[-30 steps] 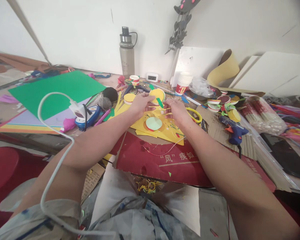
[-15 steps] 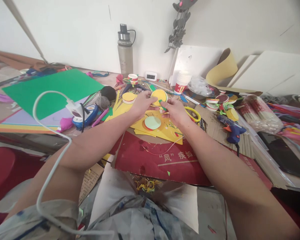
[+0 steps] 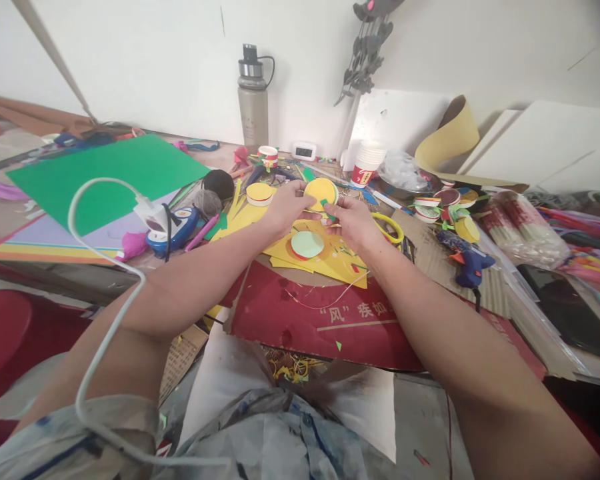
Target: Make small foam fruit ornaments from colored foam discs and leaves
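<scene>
Between my two hands is a yellow paper disc [image 3: 321,192] with a pale rim, tilted up toward me. My left hand [image 3: 289,208] is closed on its left edge. A small green paper strip [image 3: 325,206] lies against the disc's lower right, and the fingers of my right hand [image 3: 349,219] pinch it there. Below them a short cup piece topped with pale green paper [image 3: 307,244] rests on yellow paper sheets [image 3: 287,257]. Another cup piece with a yellow top [image 3: 259,194] stands left of my left hand.
A glue gun [image 3: 470,263] lies on cardboard at the right, near a phone [image 3: 567,310]. Yellow-handled scissors [image 3: 391,229] lie by my right wrist. Stacked paper cups [image 3: 368,163] and a bottle [image 3: 253,100] stand behind. A white cable [image 3: 103,353] crosses my left arm.
My right hand has moved left to the disc, bringing its fingers onto the green strip, which now lies lower against the disc. My left hand keeps its hold.
</scene>
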`<state>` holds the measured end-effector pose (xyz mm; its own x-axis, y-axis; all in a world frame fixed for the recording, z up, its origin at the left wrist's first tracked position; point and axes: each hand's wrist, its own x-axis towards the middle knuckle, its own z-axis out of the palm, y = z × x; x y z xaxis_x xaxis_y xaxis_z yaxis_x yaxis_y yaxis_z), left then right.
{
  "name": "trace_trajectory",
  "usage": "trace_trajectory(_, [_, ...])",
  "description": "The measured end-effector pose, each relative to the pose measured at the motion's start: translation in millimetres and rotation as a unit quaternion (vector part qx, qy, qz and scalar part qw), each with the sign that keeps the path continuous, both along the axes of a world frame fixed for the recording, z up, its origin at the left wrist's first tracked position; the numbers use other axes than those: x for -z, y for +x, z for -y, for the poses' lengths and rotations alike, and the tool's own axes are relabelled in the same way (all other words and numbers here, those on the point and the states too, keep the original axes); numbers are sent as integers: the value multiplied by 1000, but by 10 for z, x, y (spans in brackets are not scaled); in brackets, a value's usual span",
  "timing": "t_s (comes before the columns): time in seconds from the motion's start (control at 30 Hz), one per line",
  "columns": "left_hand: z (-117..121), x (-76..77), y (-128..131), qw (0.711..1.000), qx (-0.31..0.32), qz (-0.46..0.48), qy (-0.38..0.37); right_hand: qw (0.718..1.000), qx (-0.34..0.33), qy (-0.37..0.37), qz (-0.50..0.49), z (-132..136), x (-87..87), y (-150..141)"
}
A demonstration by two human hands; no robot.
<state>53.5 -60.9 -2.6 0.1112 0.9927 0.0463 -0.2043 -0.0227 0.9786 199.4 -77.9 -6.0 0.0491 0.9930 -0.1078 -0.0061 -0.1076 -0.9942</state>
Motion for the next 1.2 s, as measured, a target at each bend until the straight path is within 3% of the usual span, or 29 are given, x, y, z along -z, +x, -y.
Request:
trace_trajectory(0.67, [34,-31,15,1000,-11,13,-21,1000,1,6,4,-50,61,4])
trace_trajectory(1.2, [-19,-29,-39,999,10,23,-19,999,-14,-34,-21,20,-66,-6])
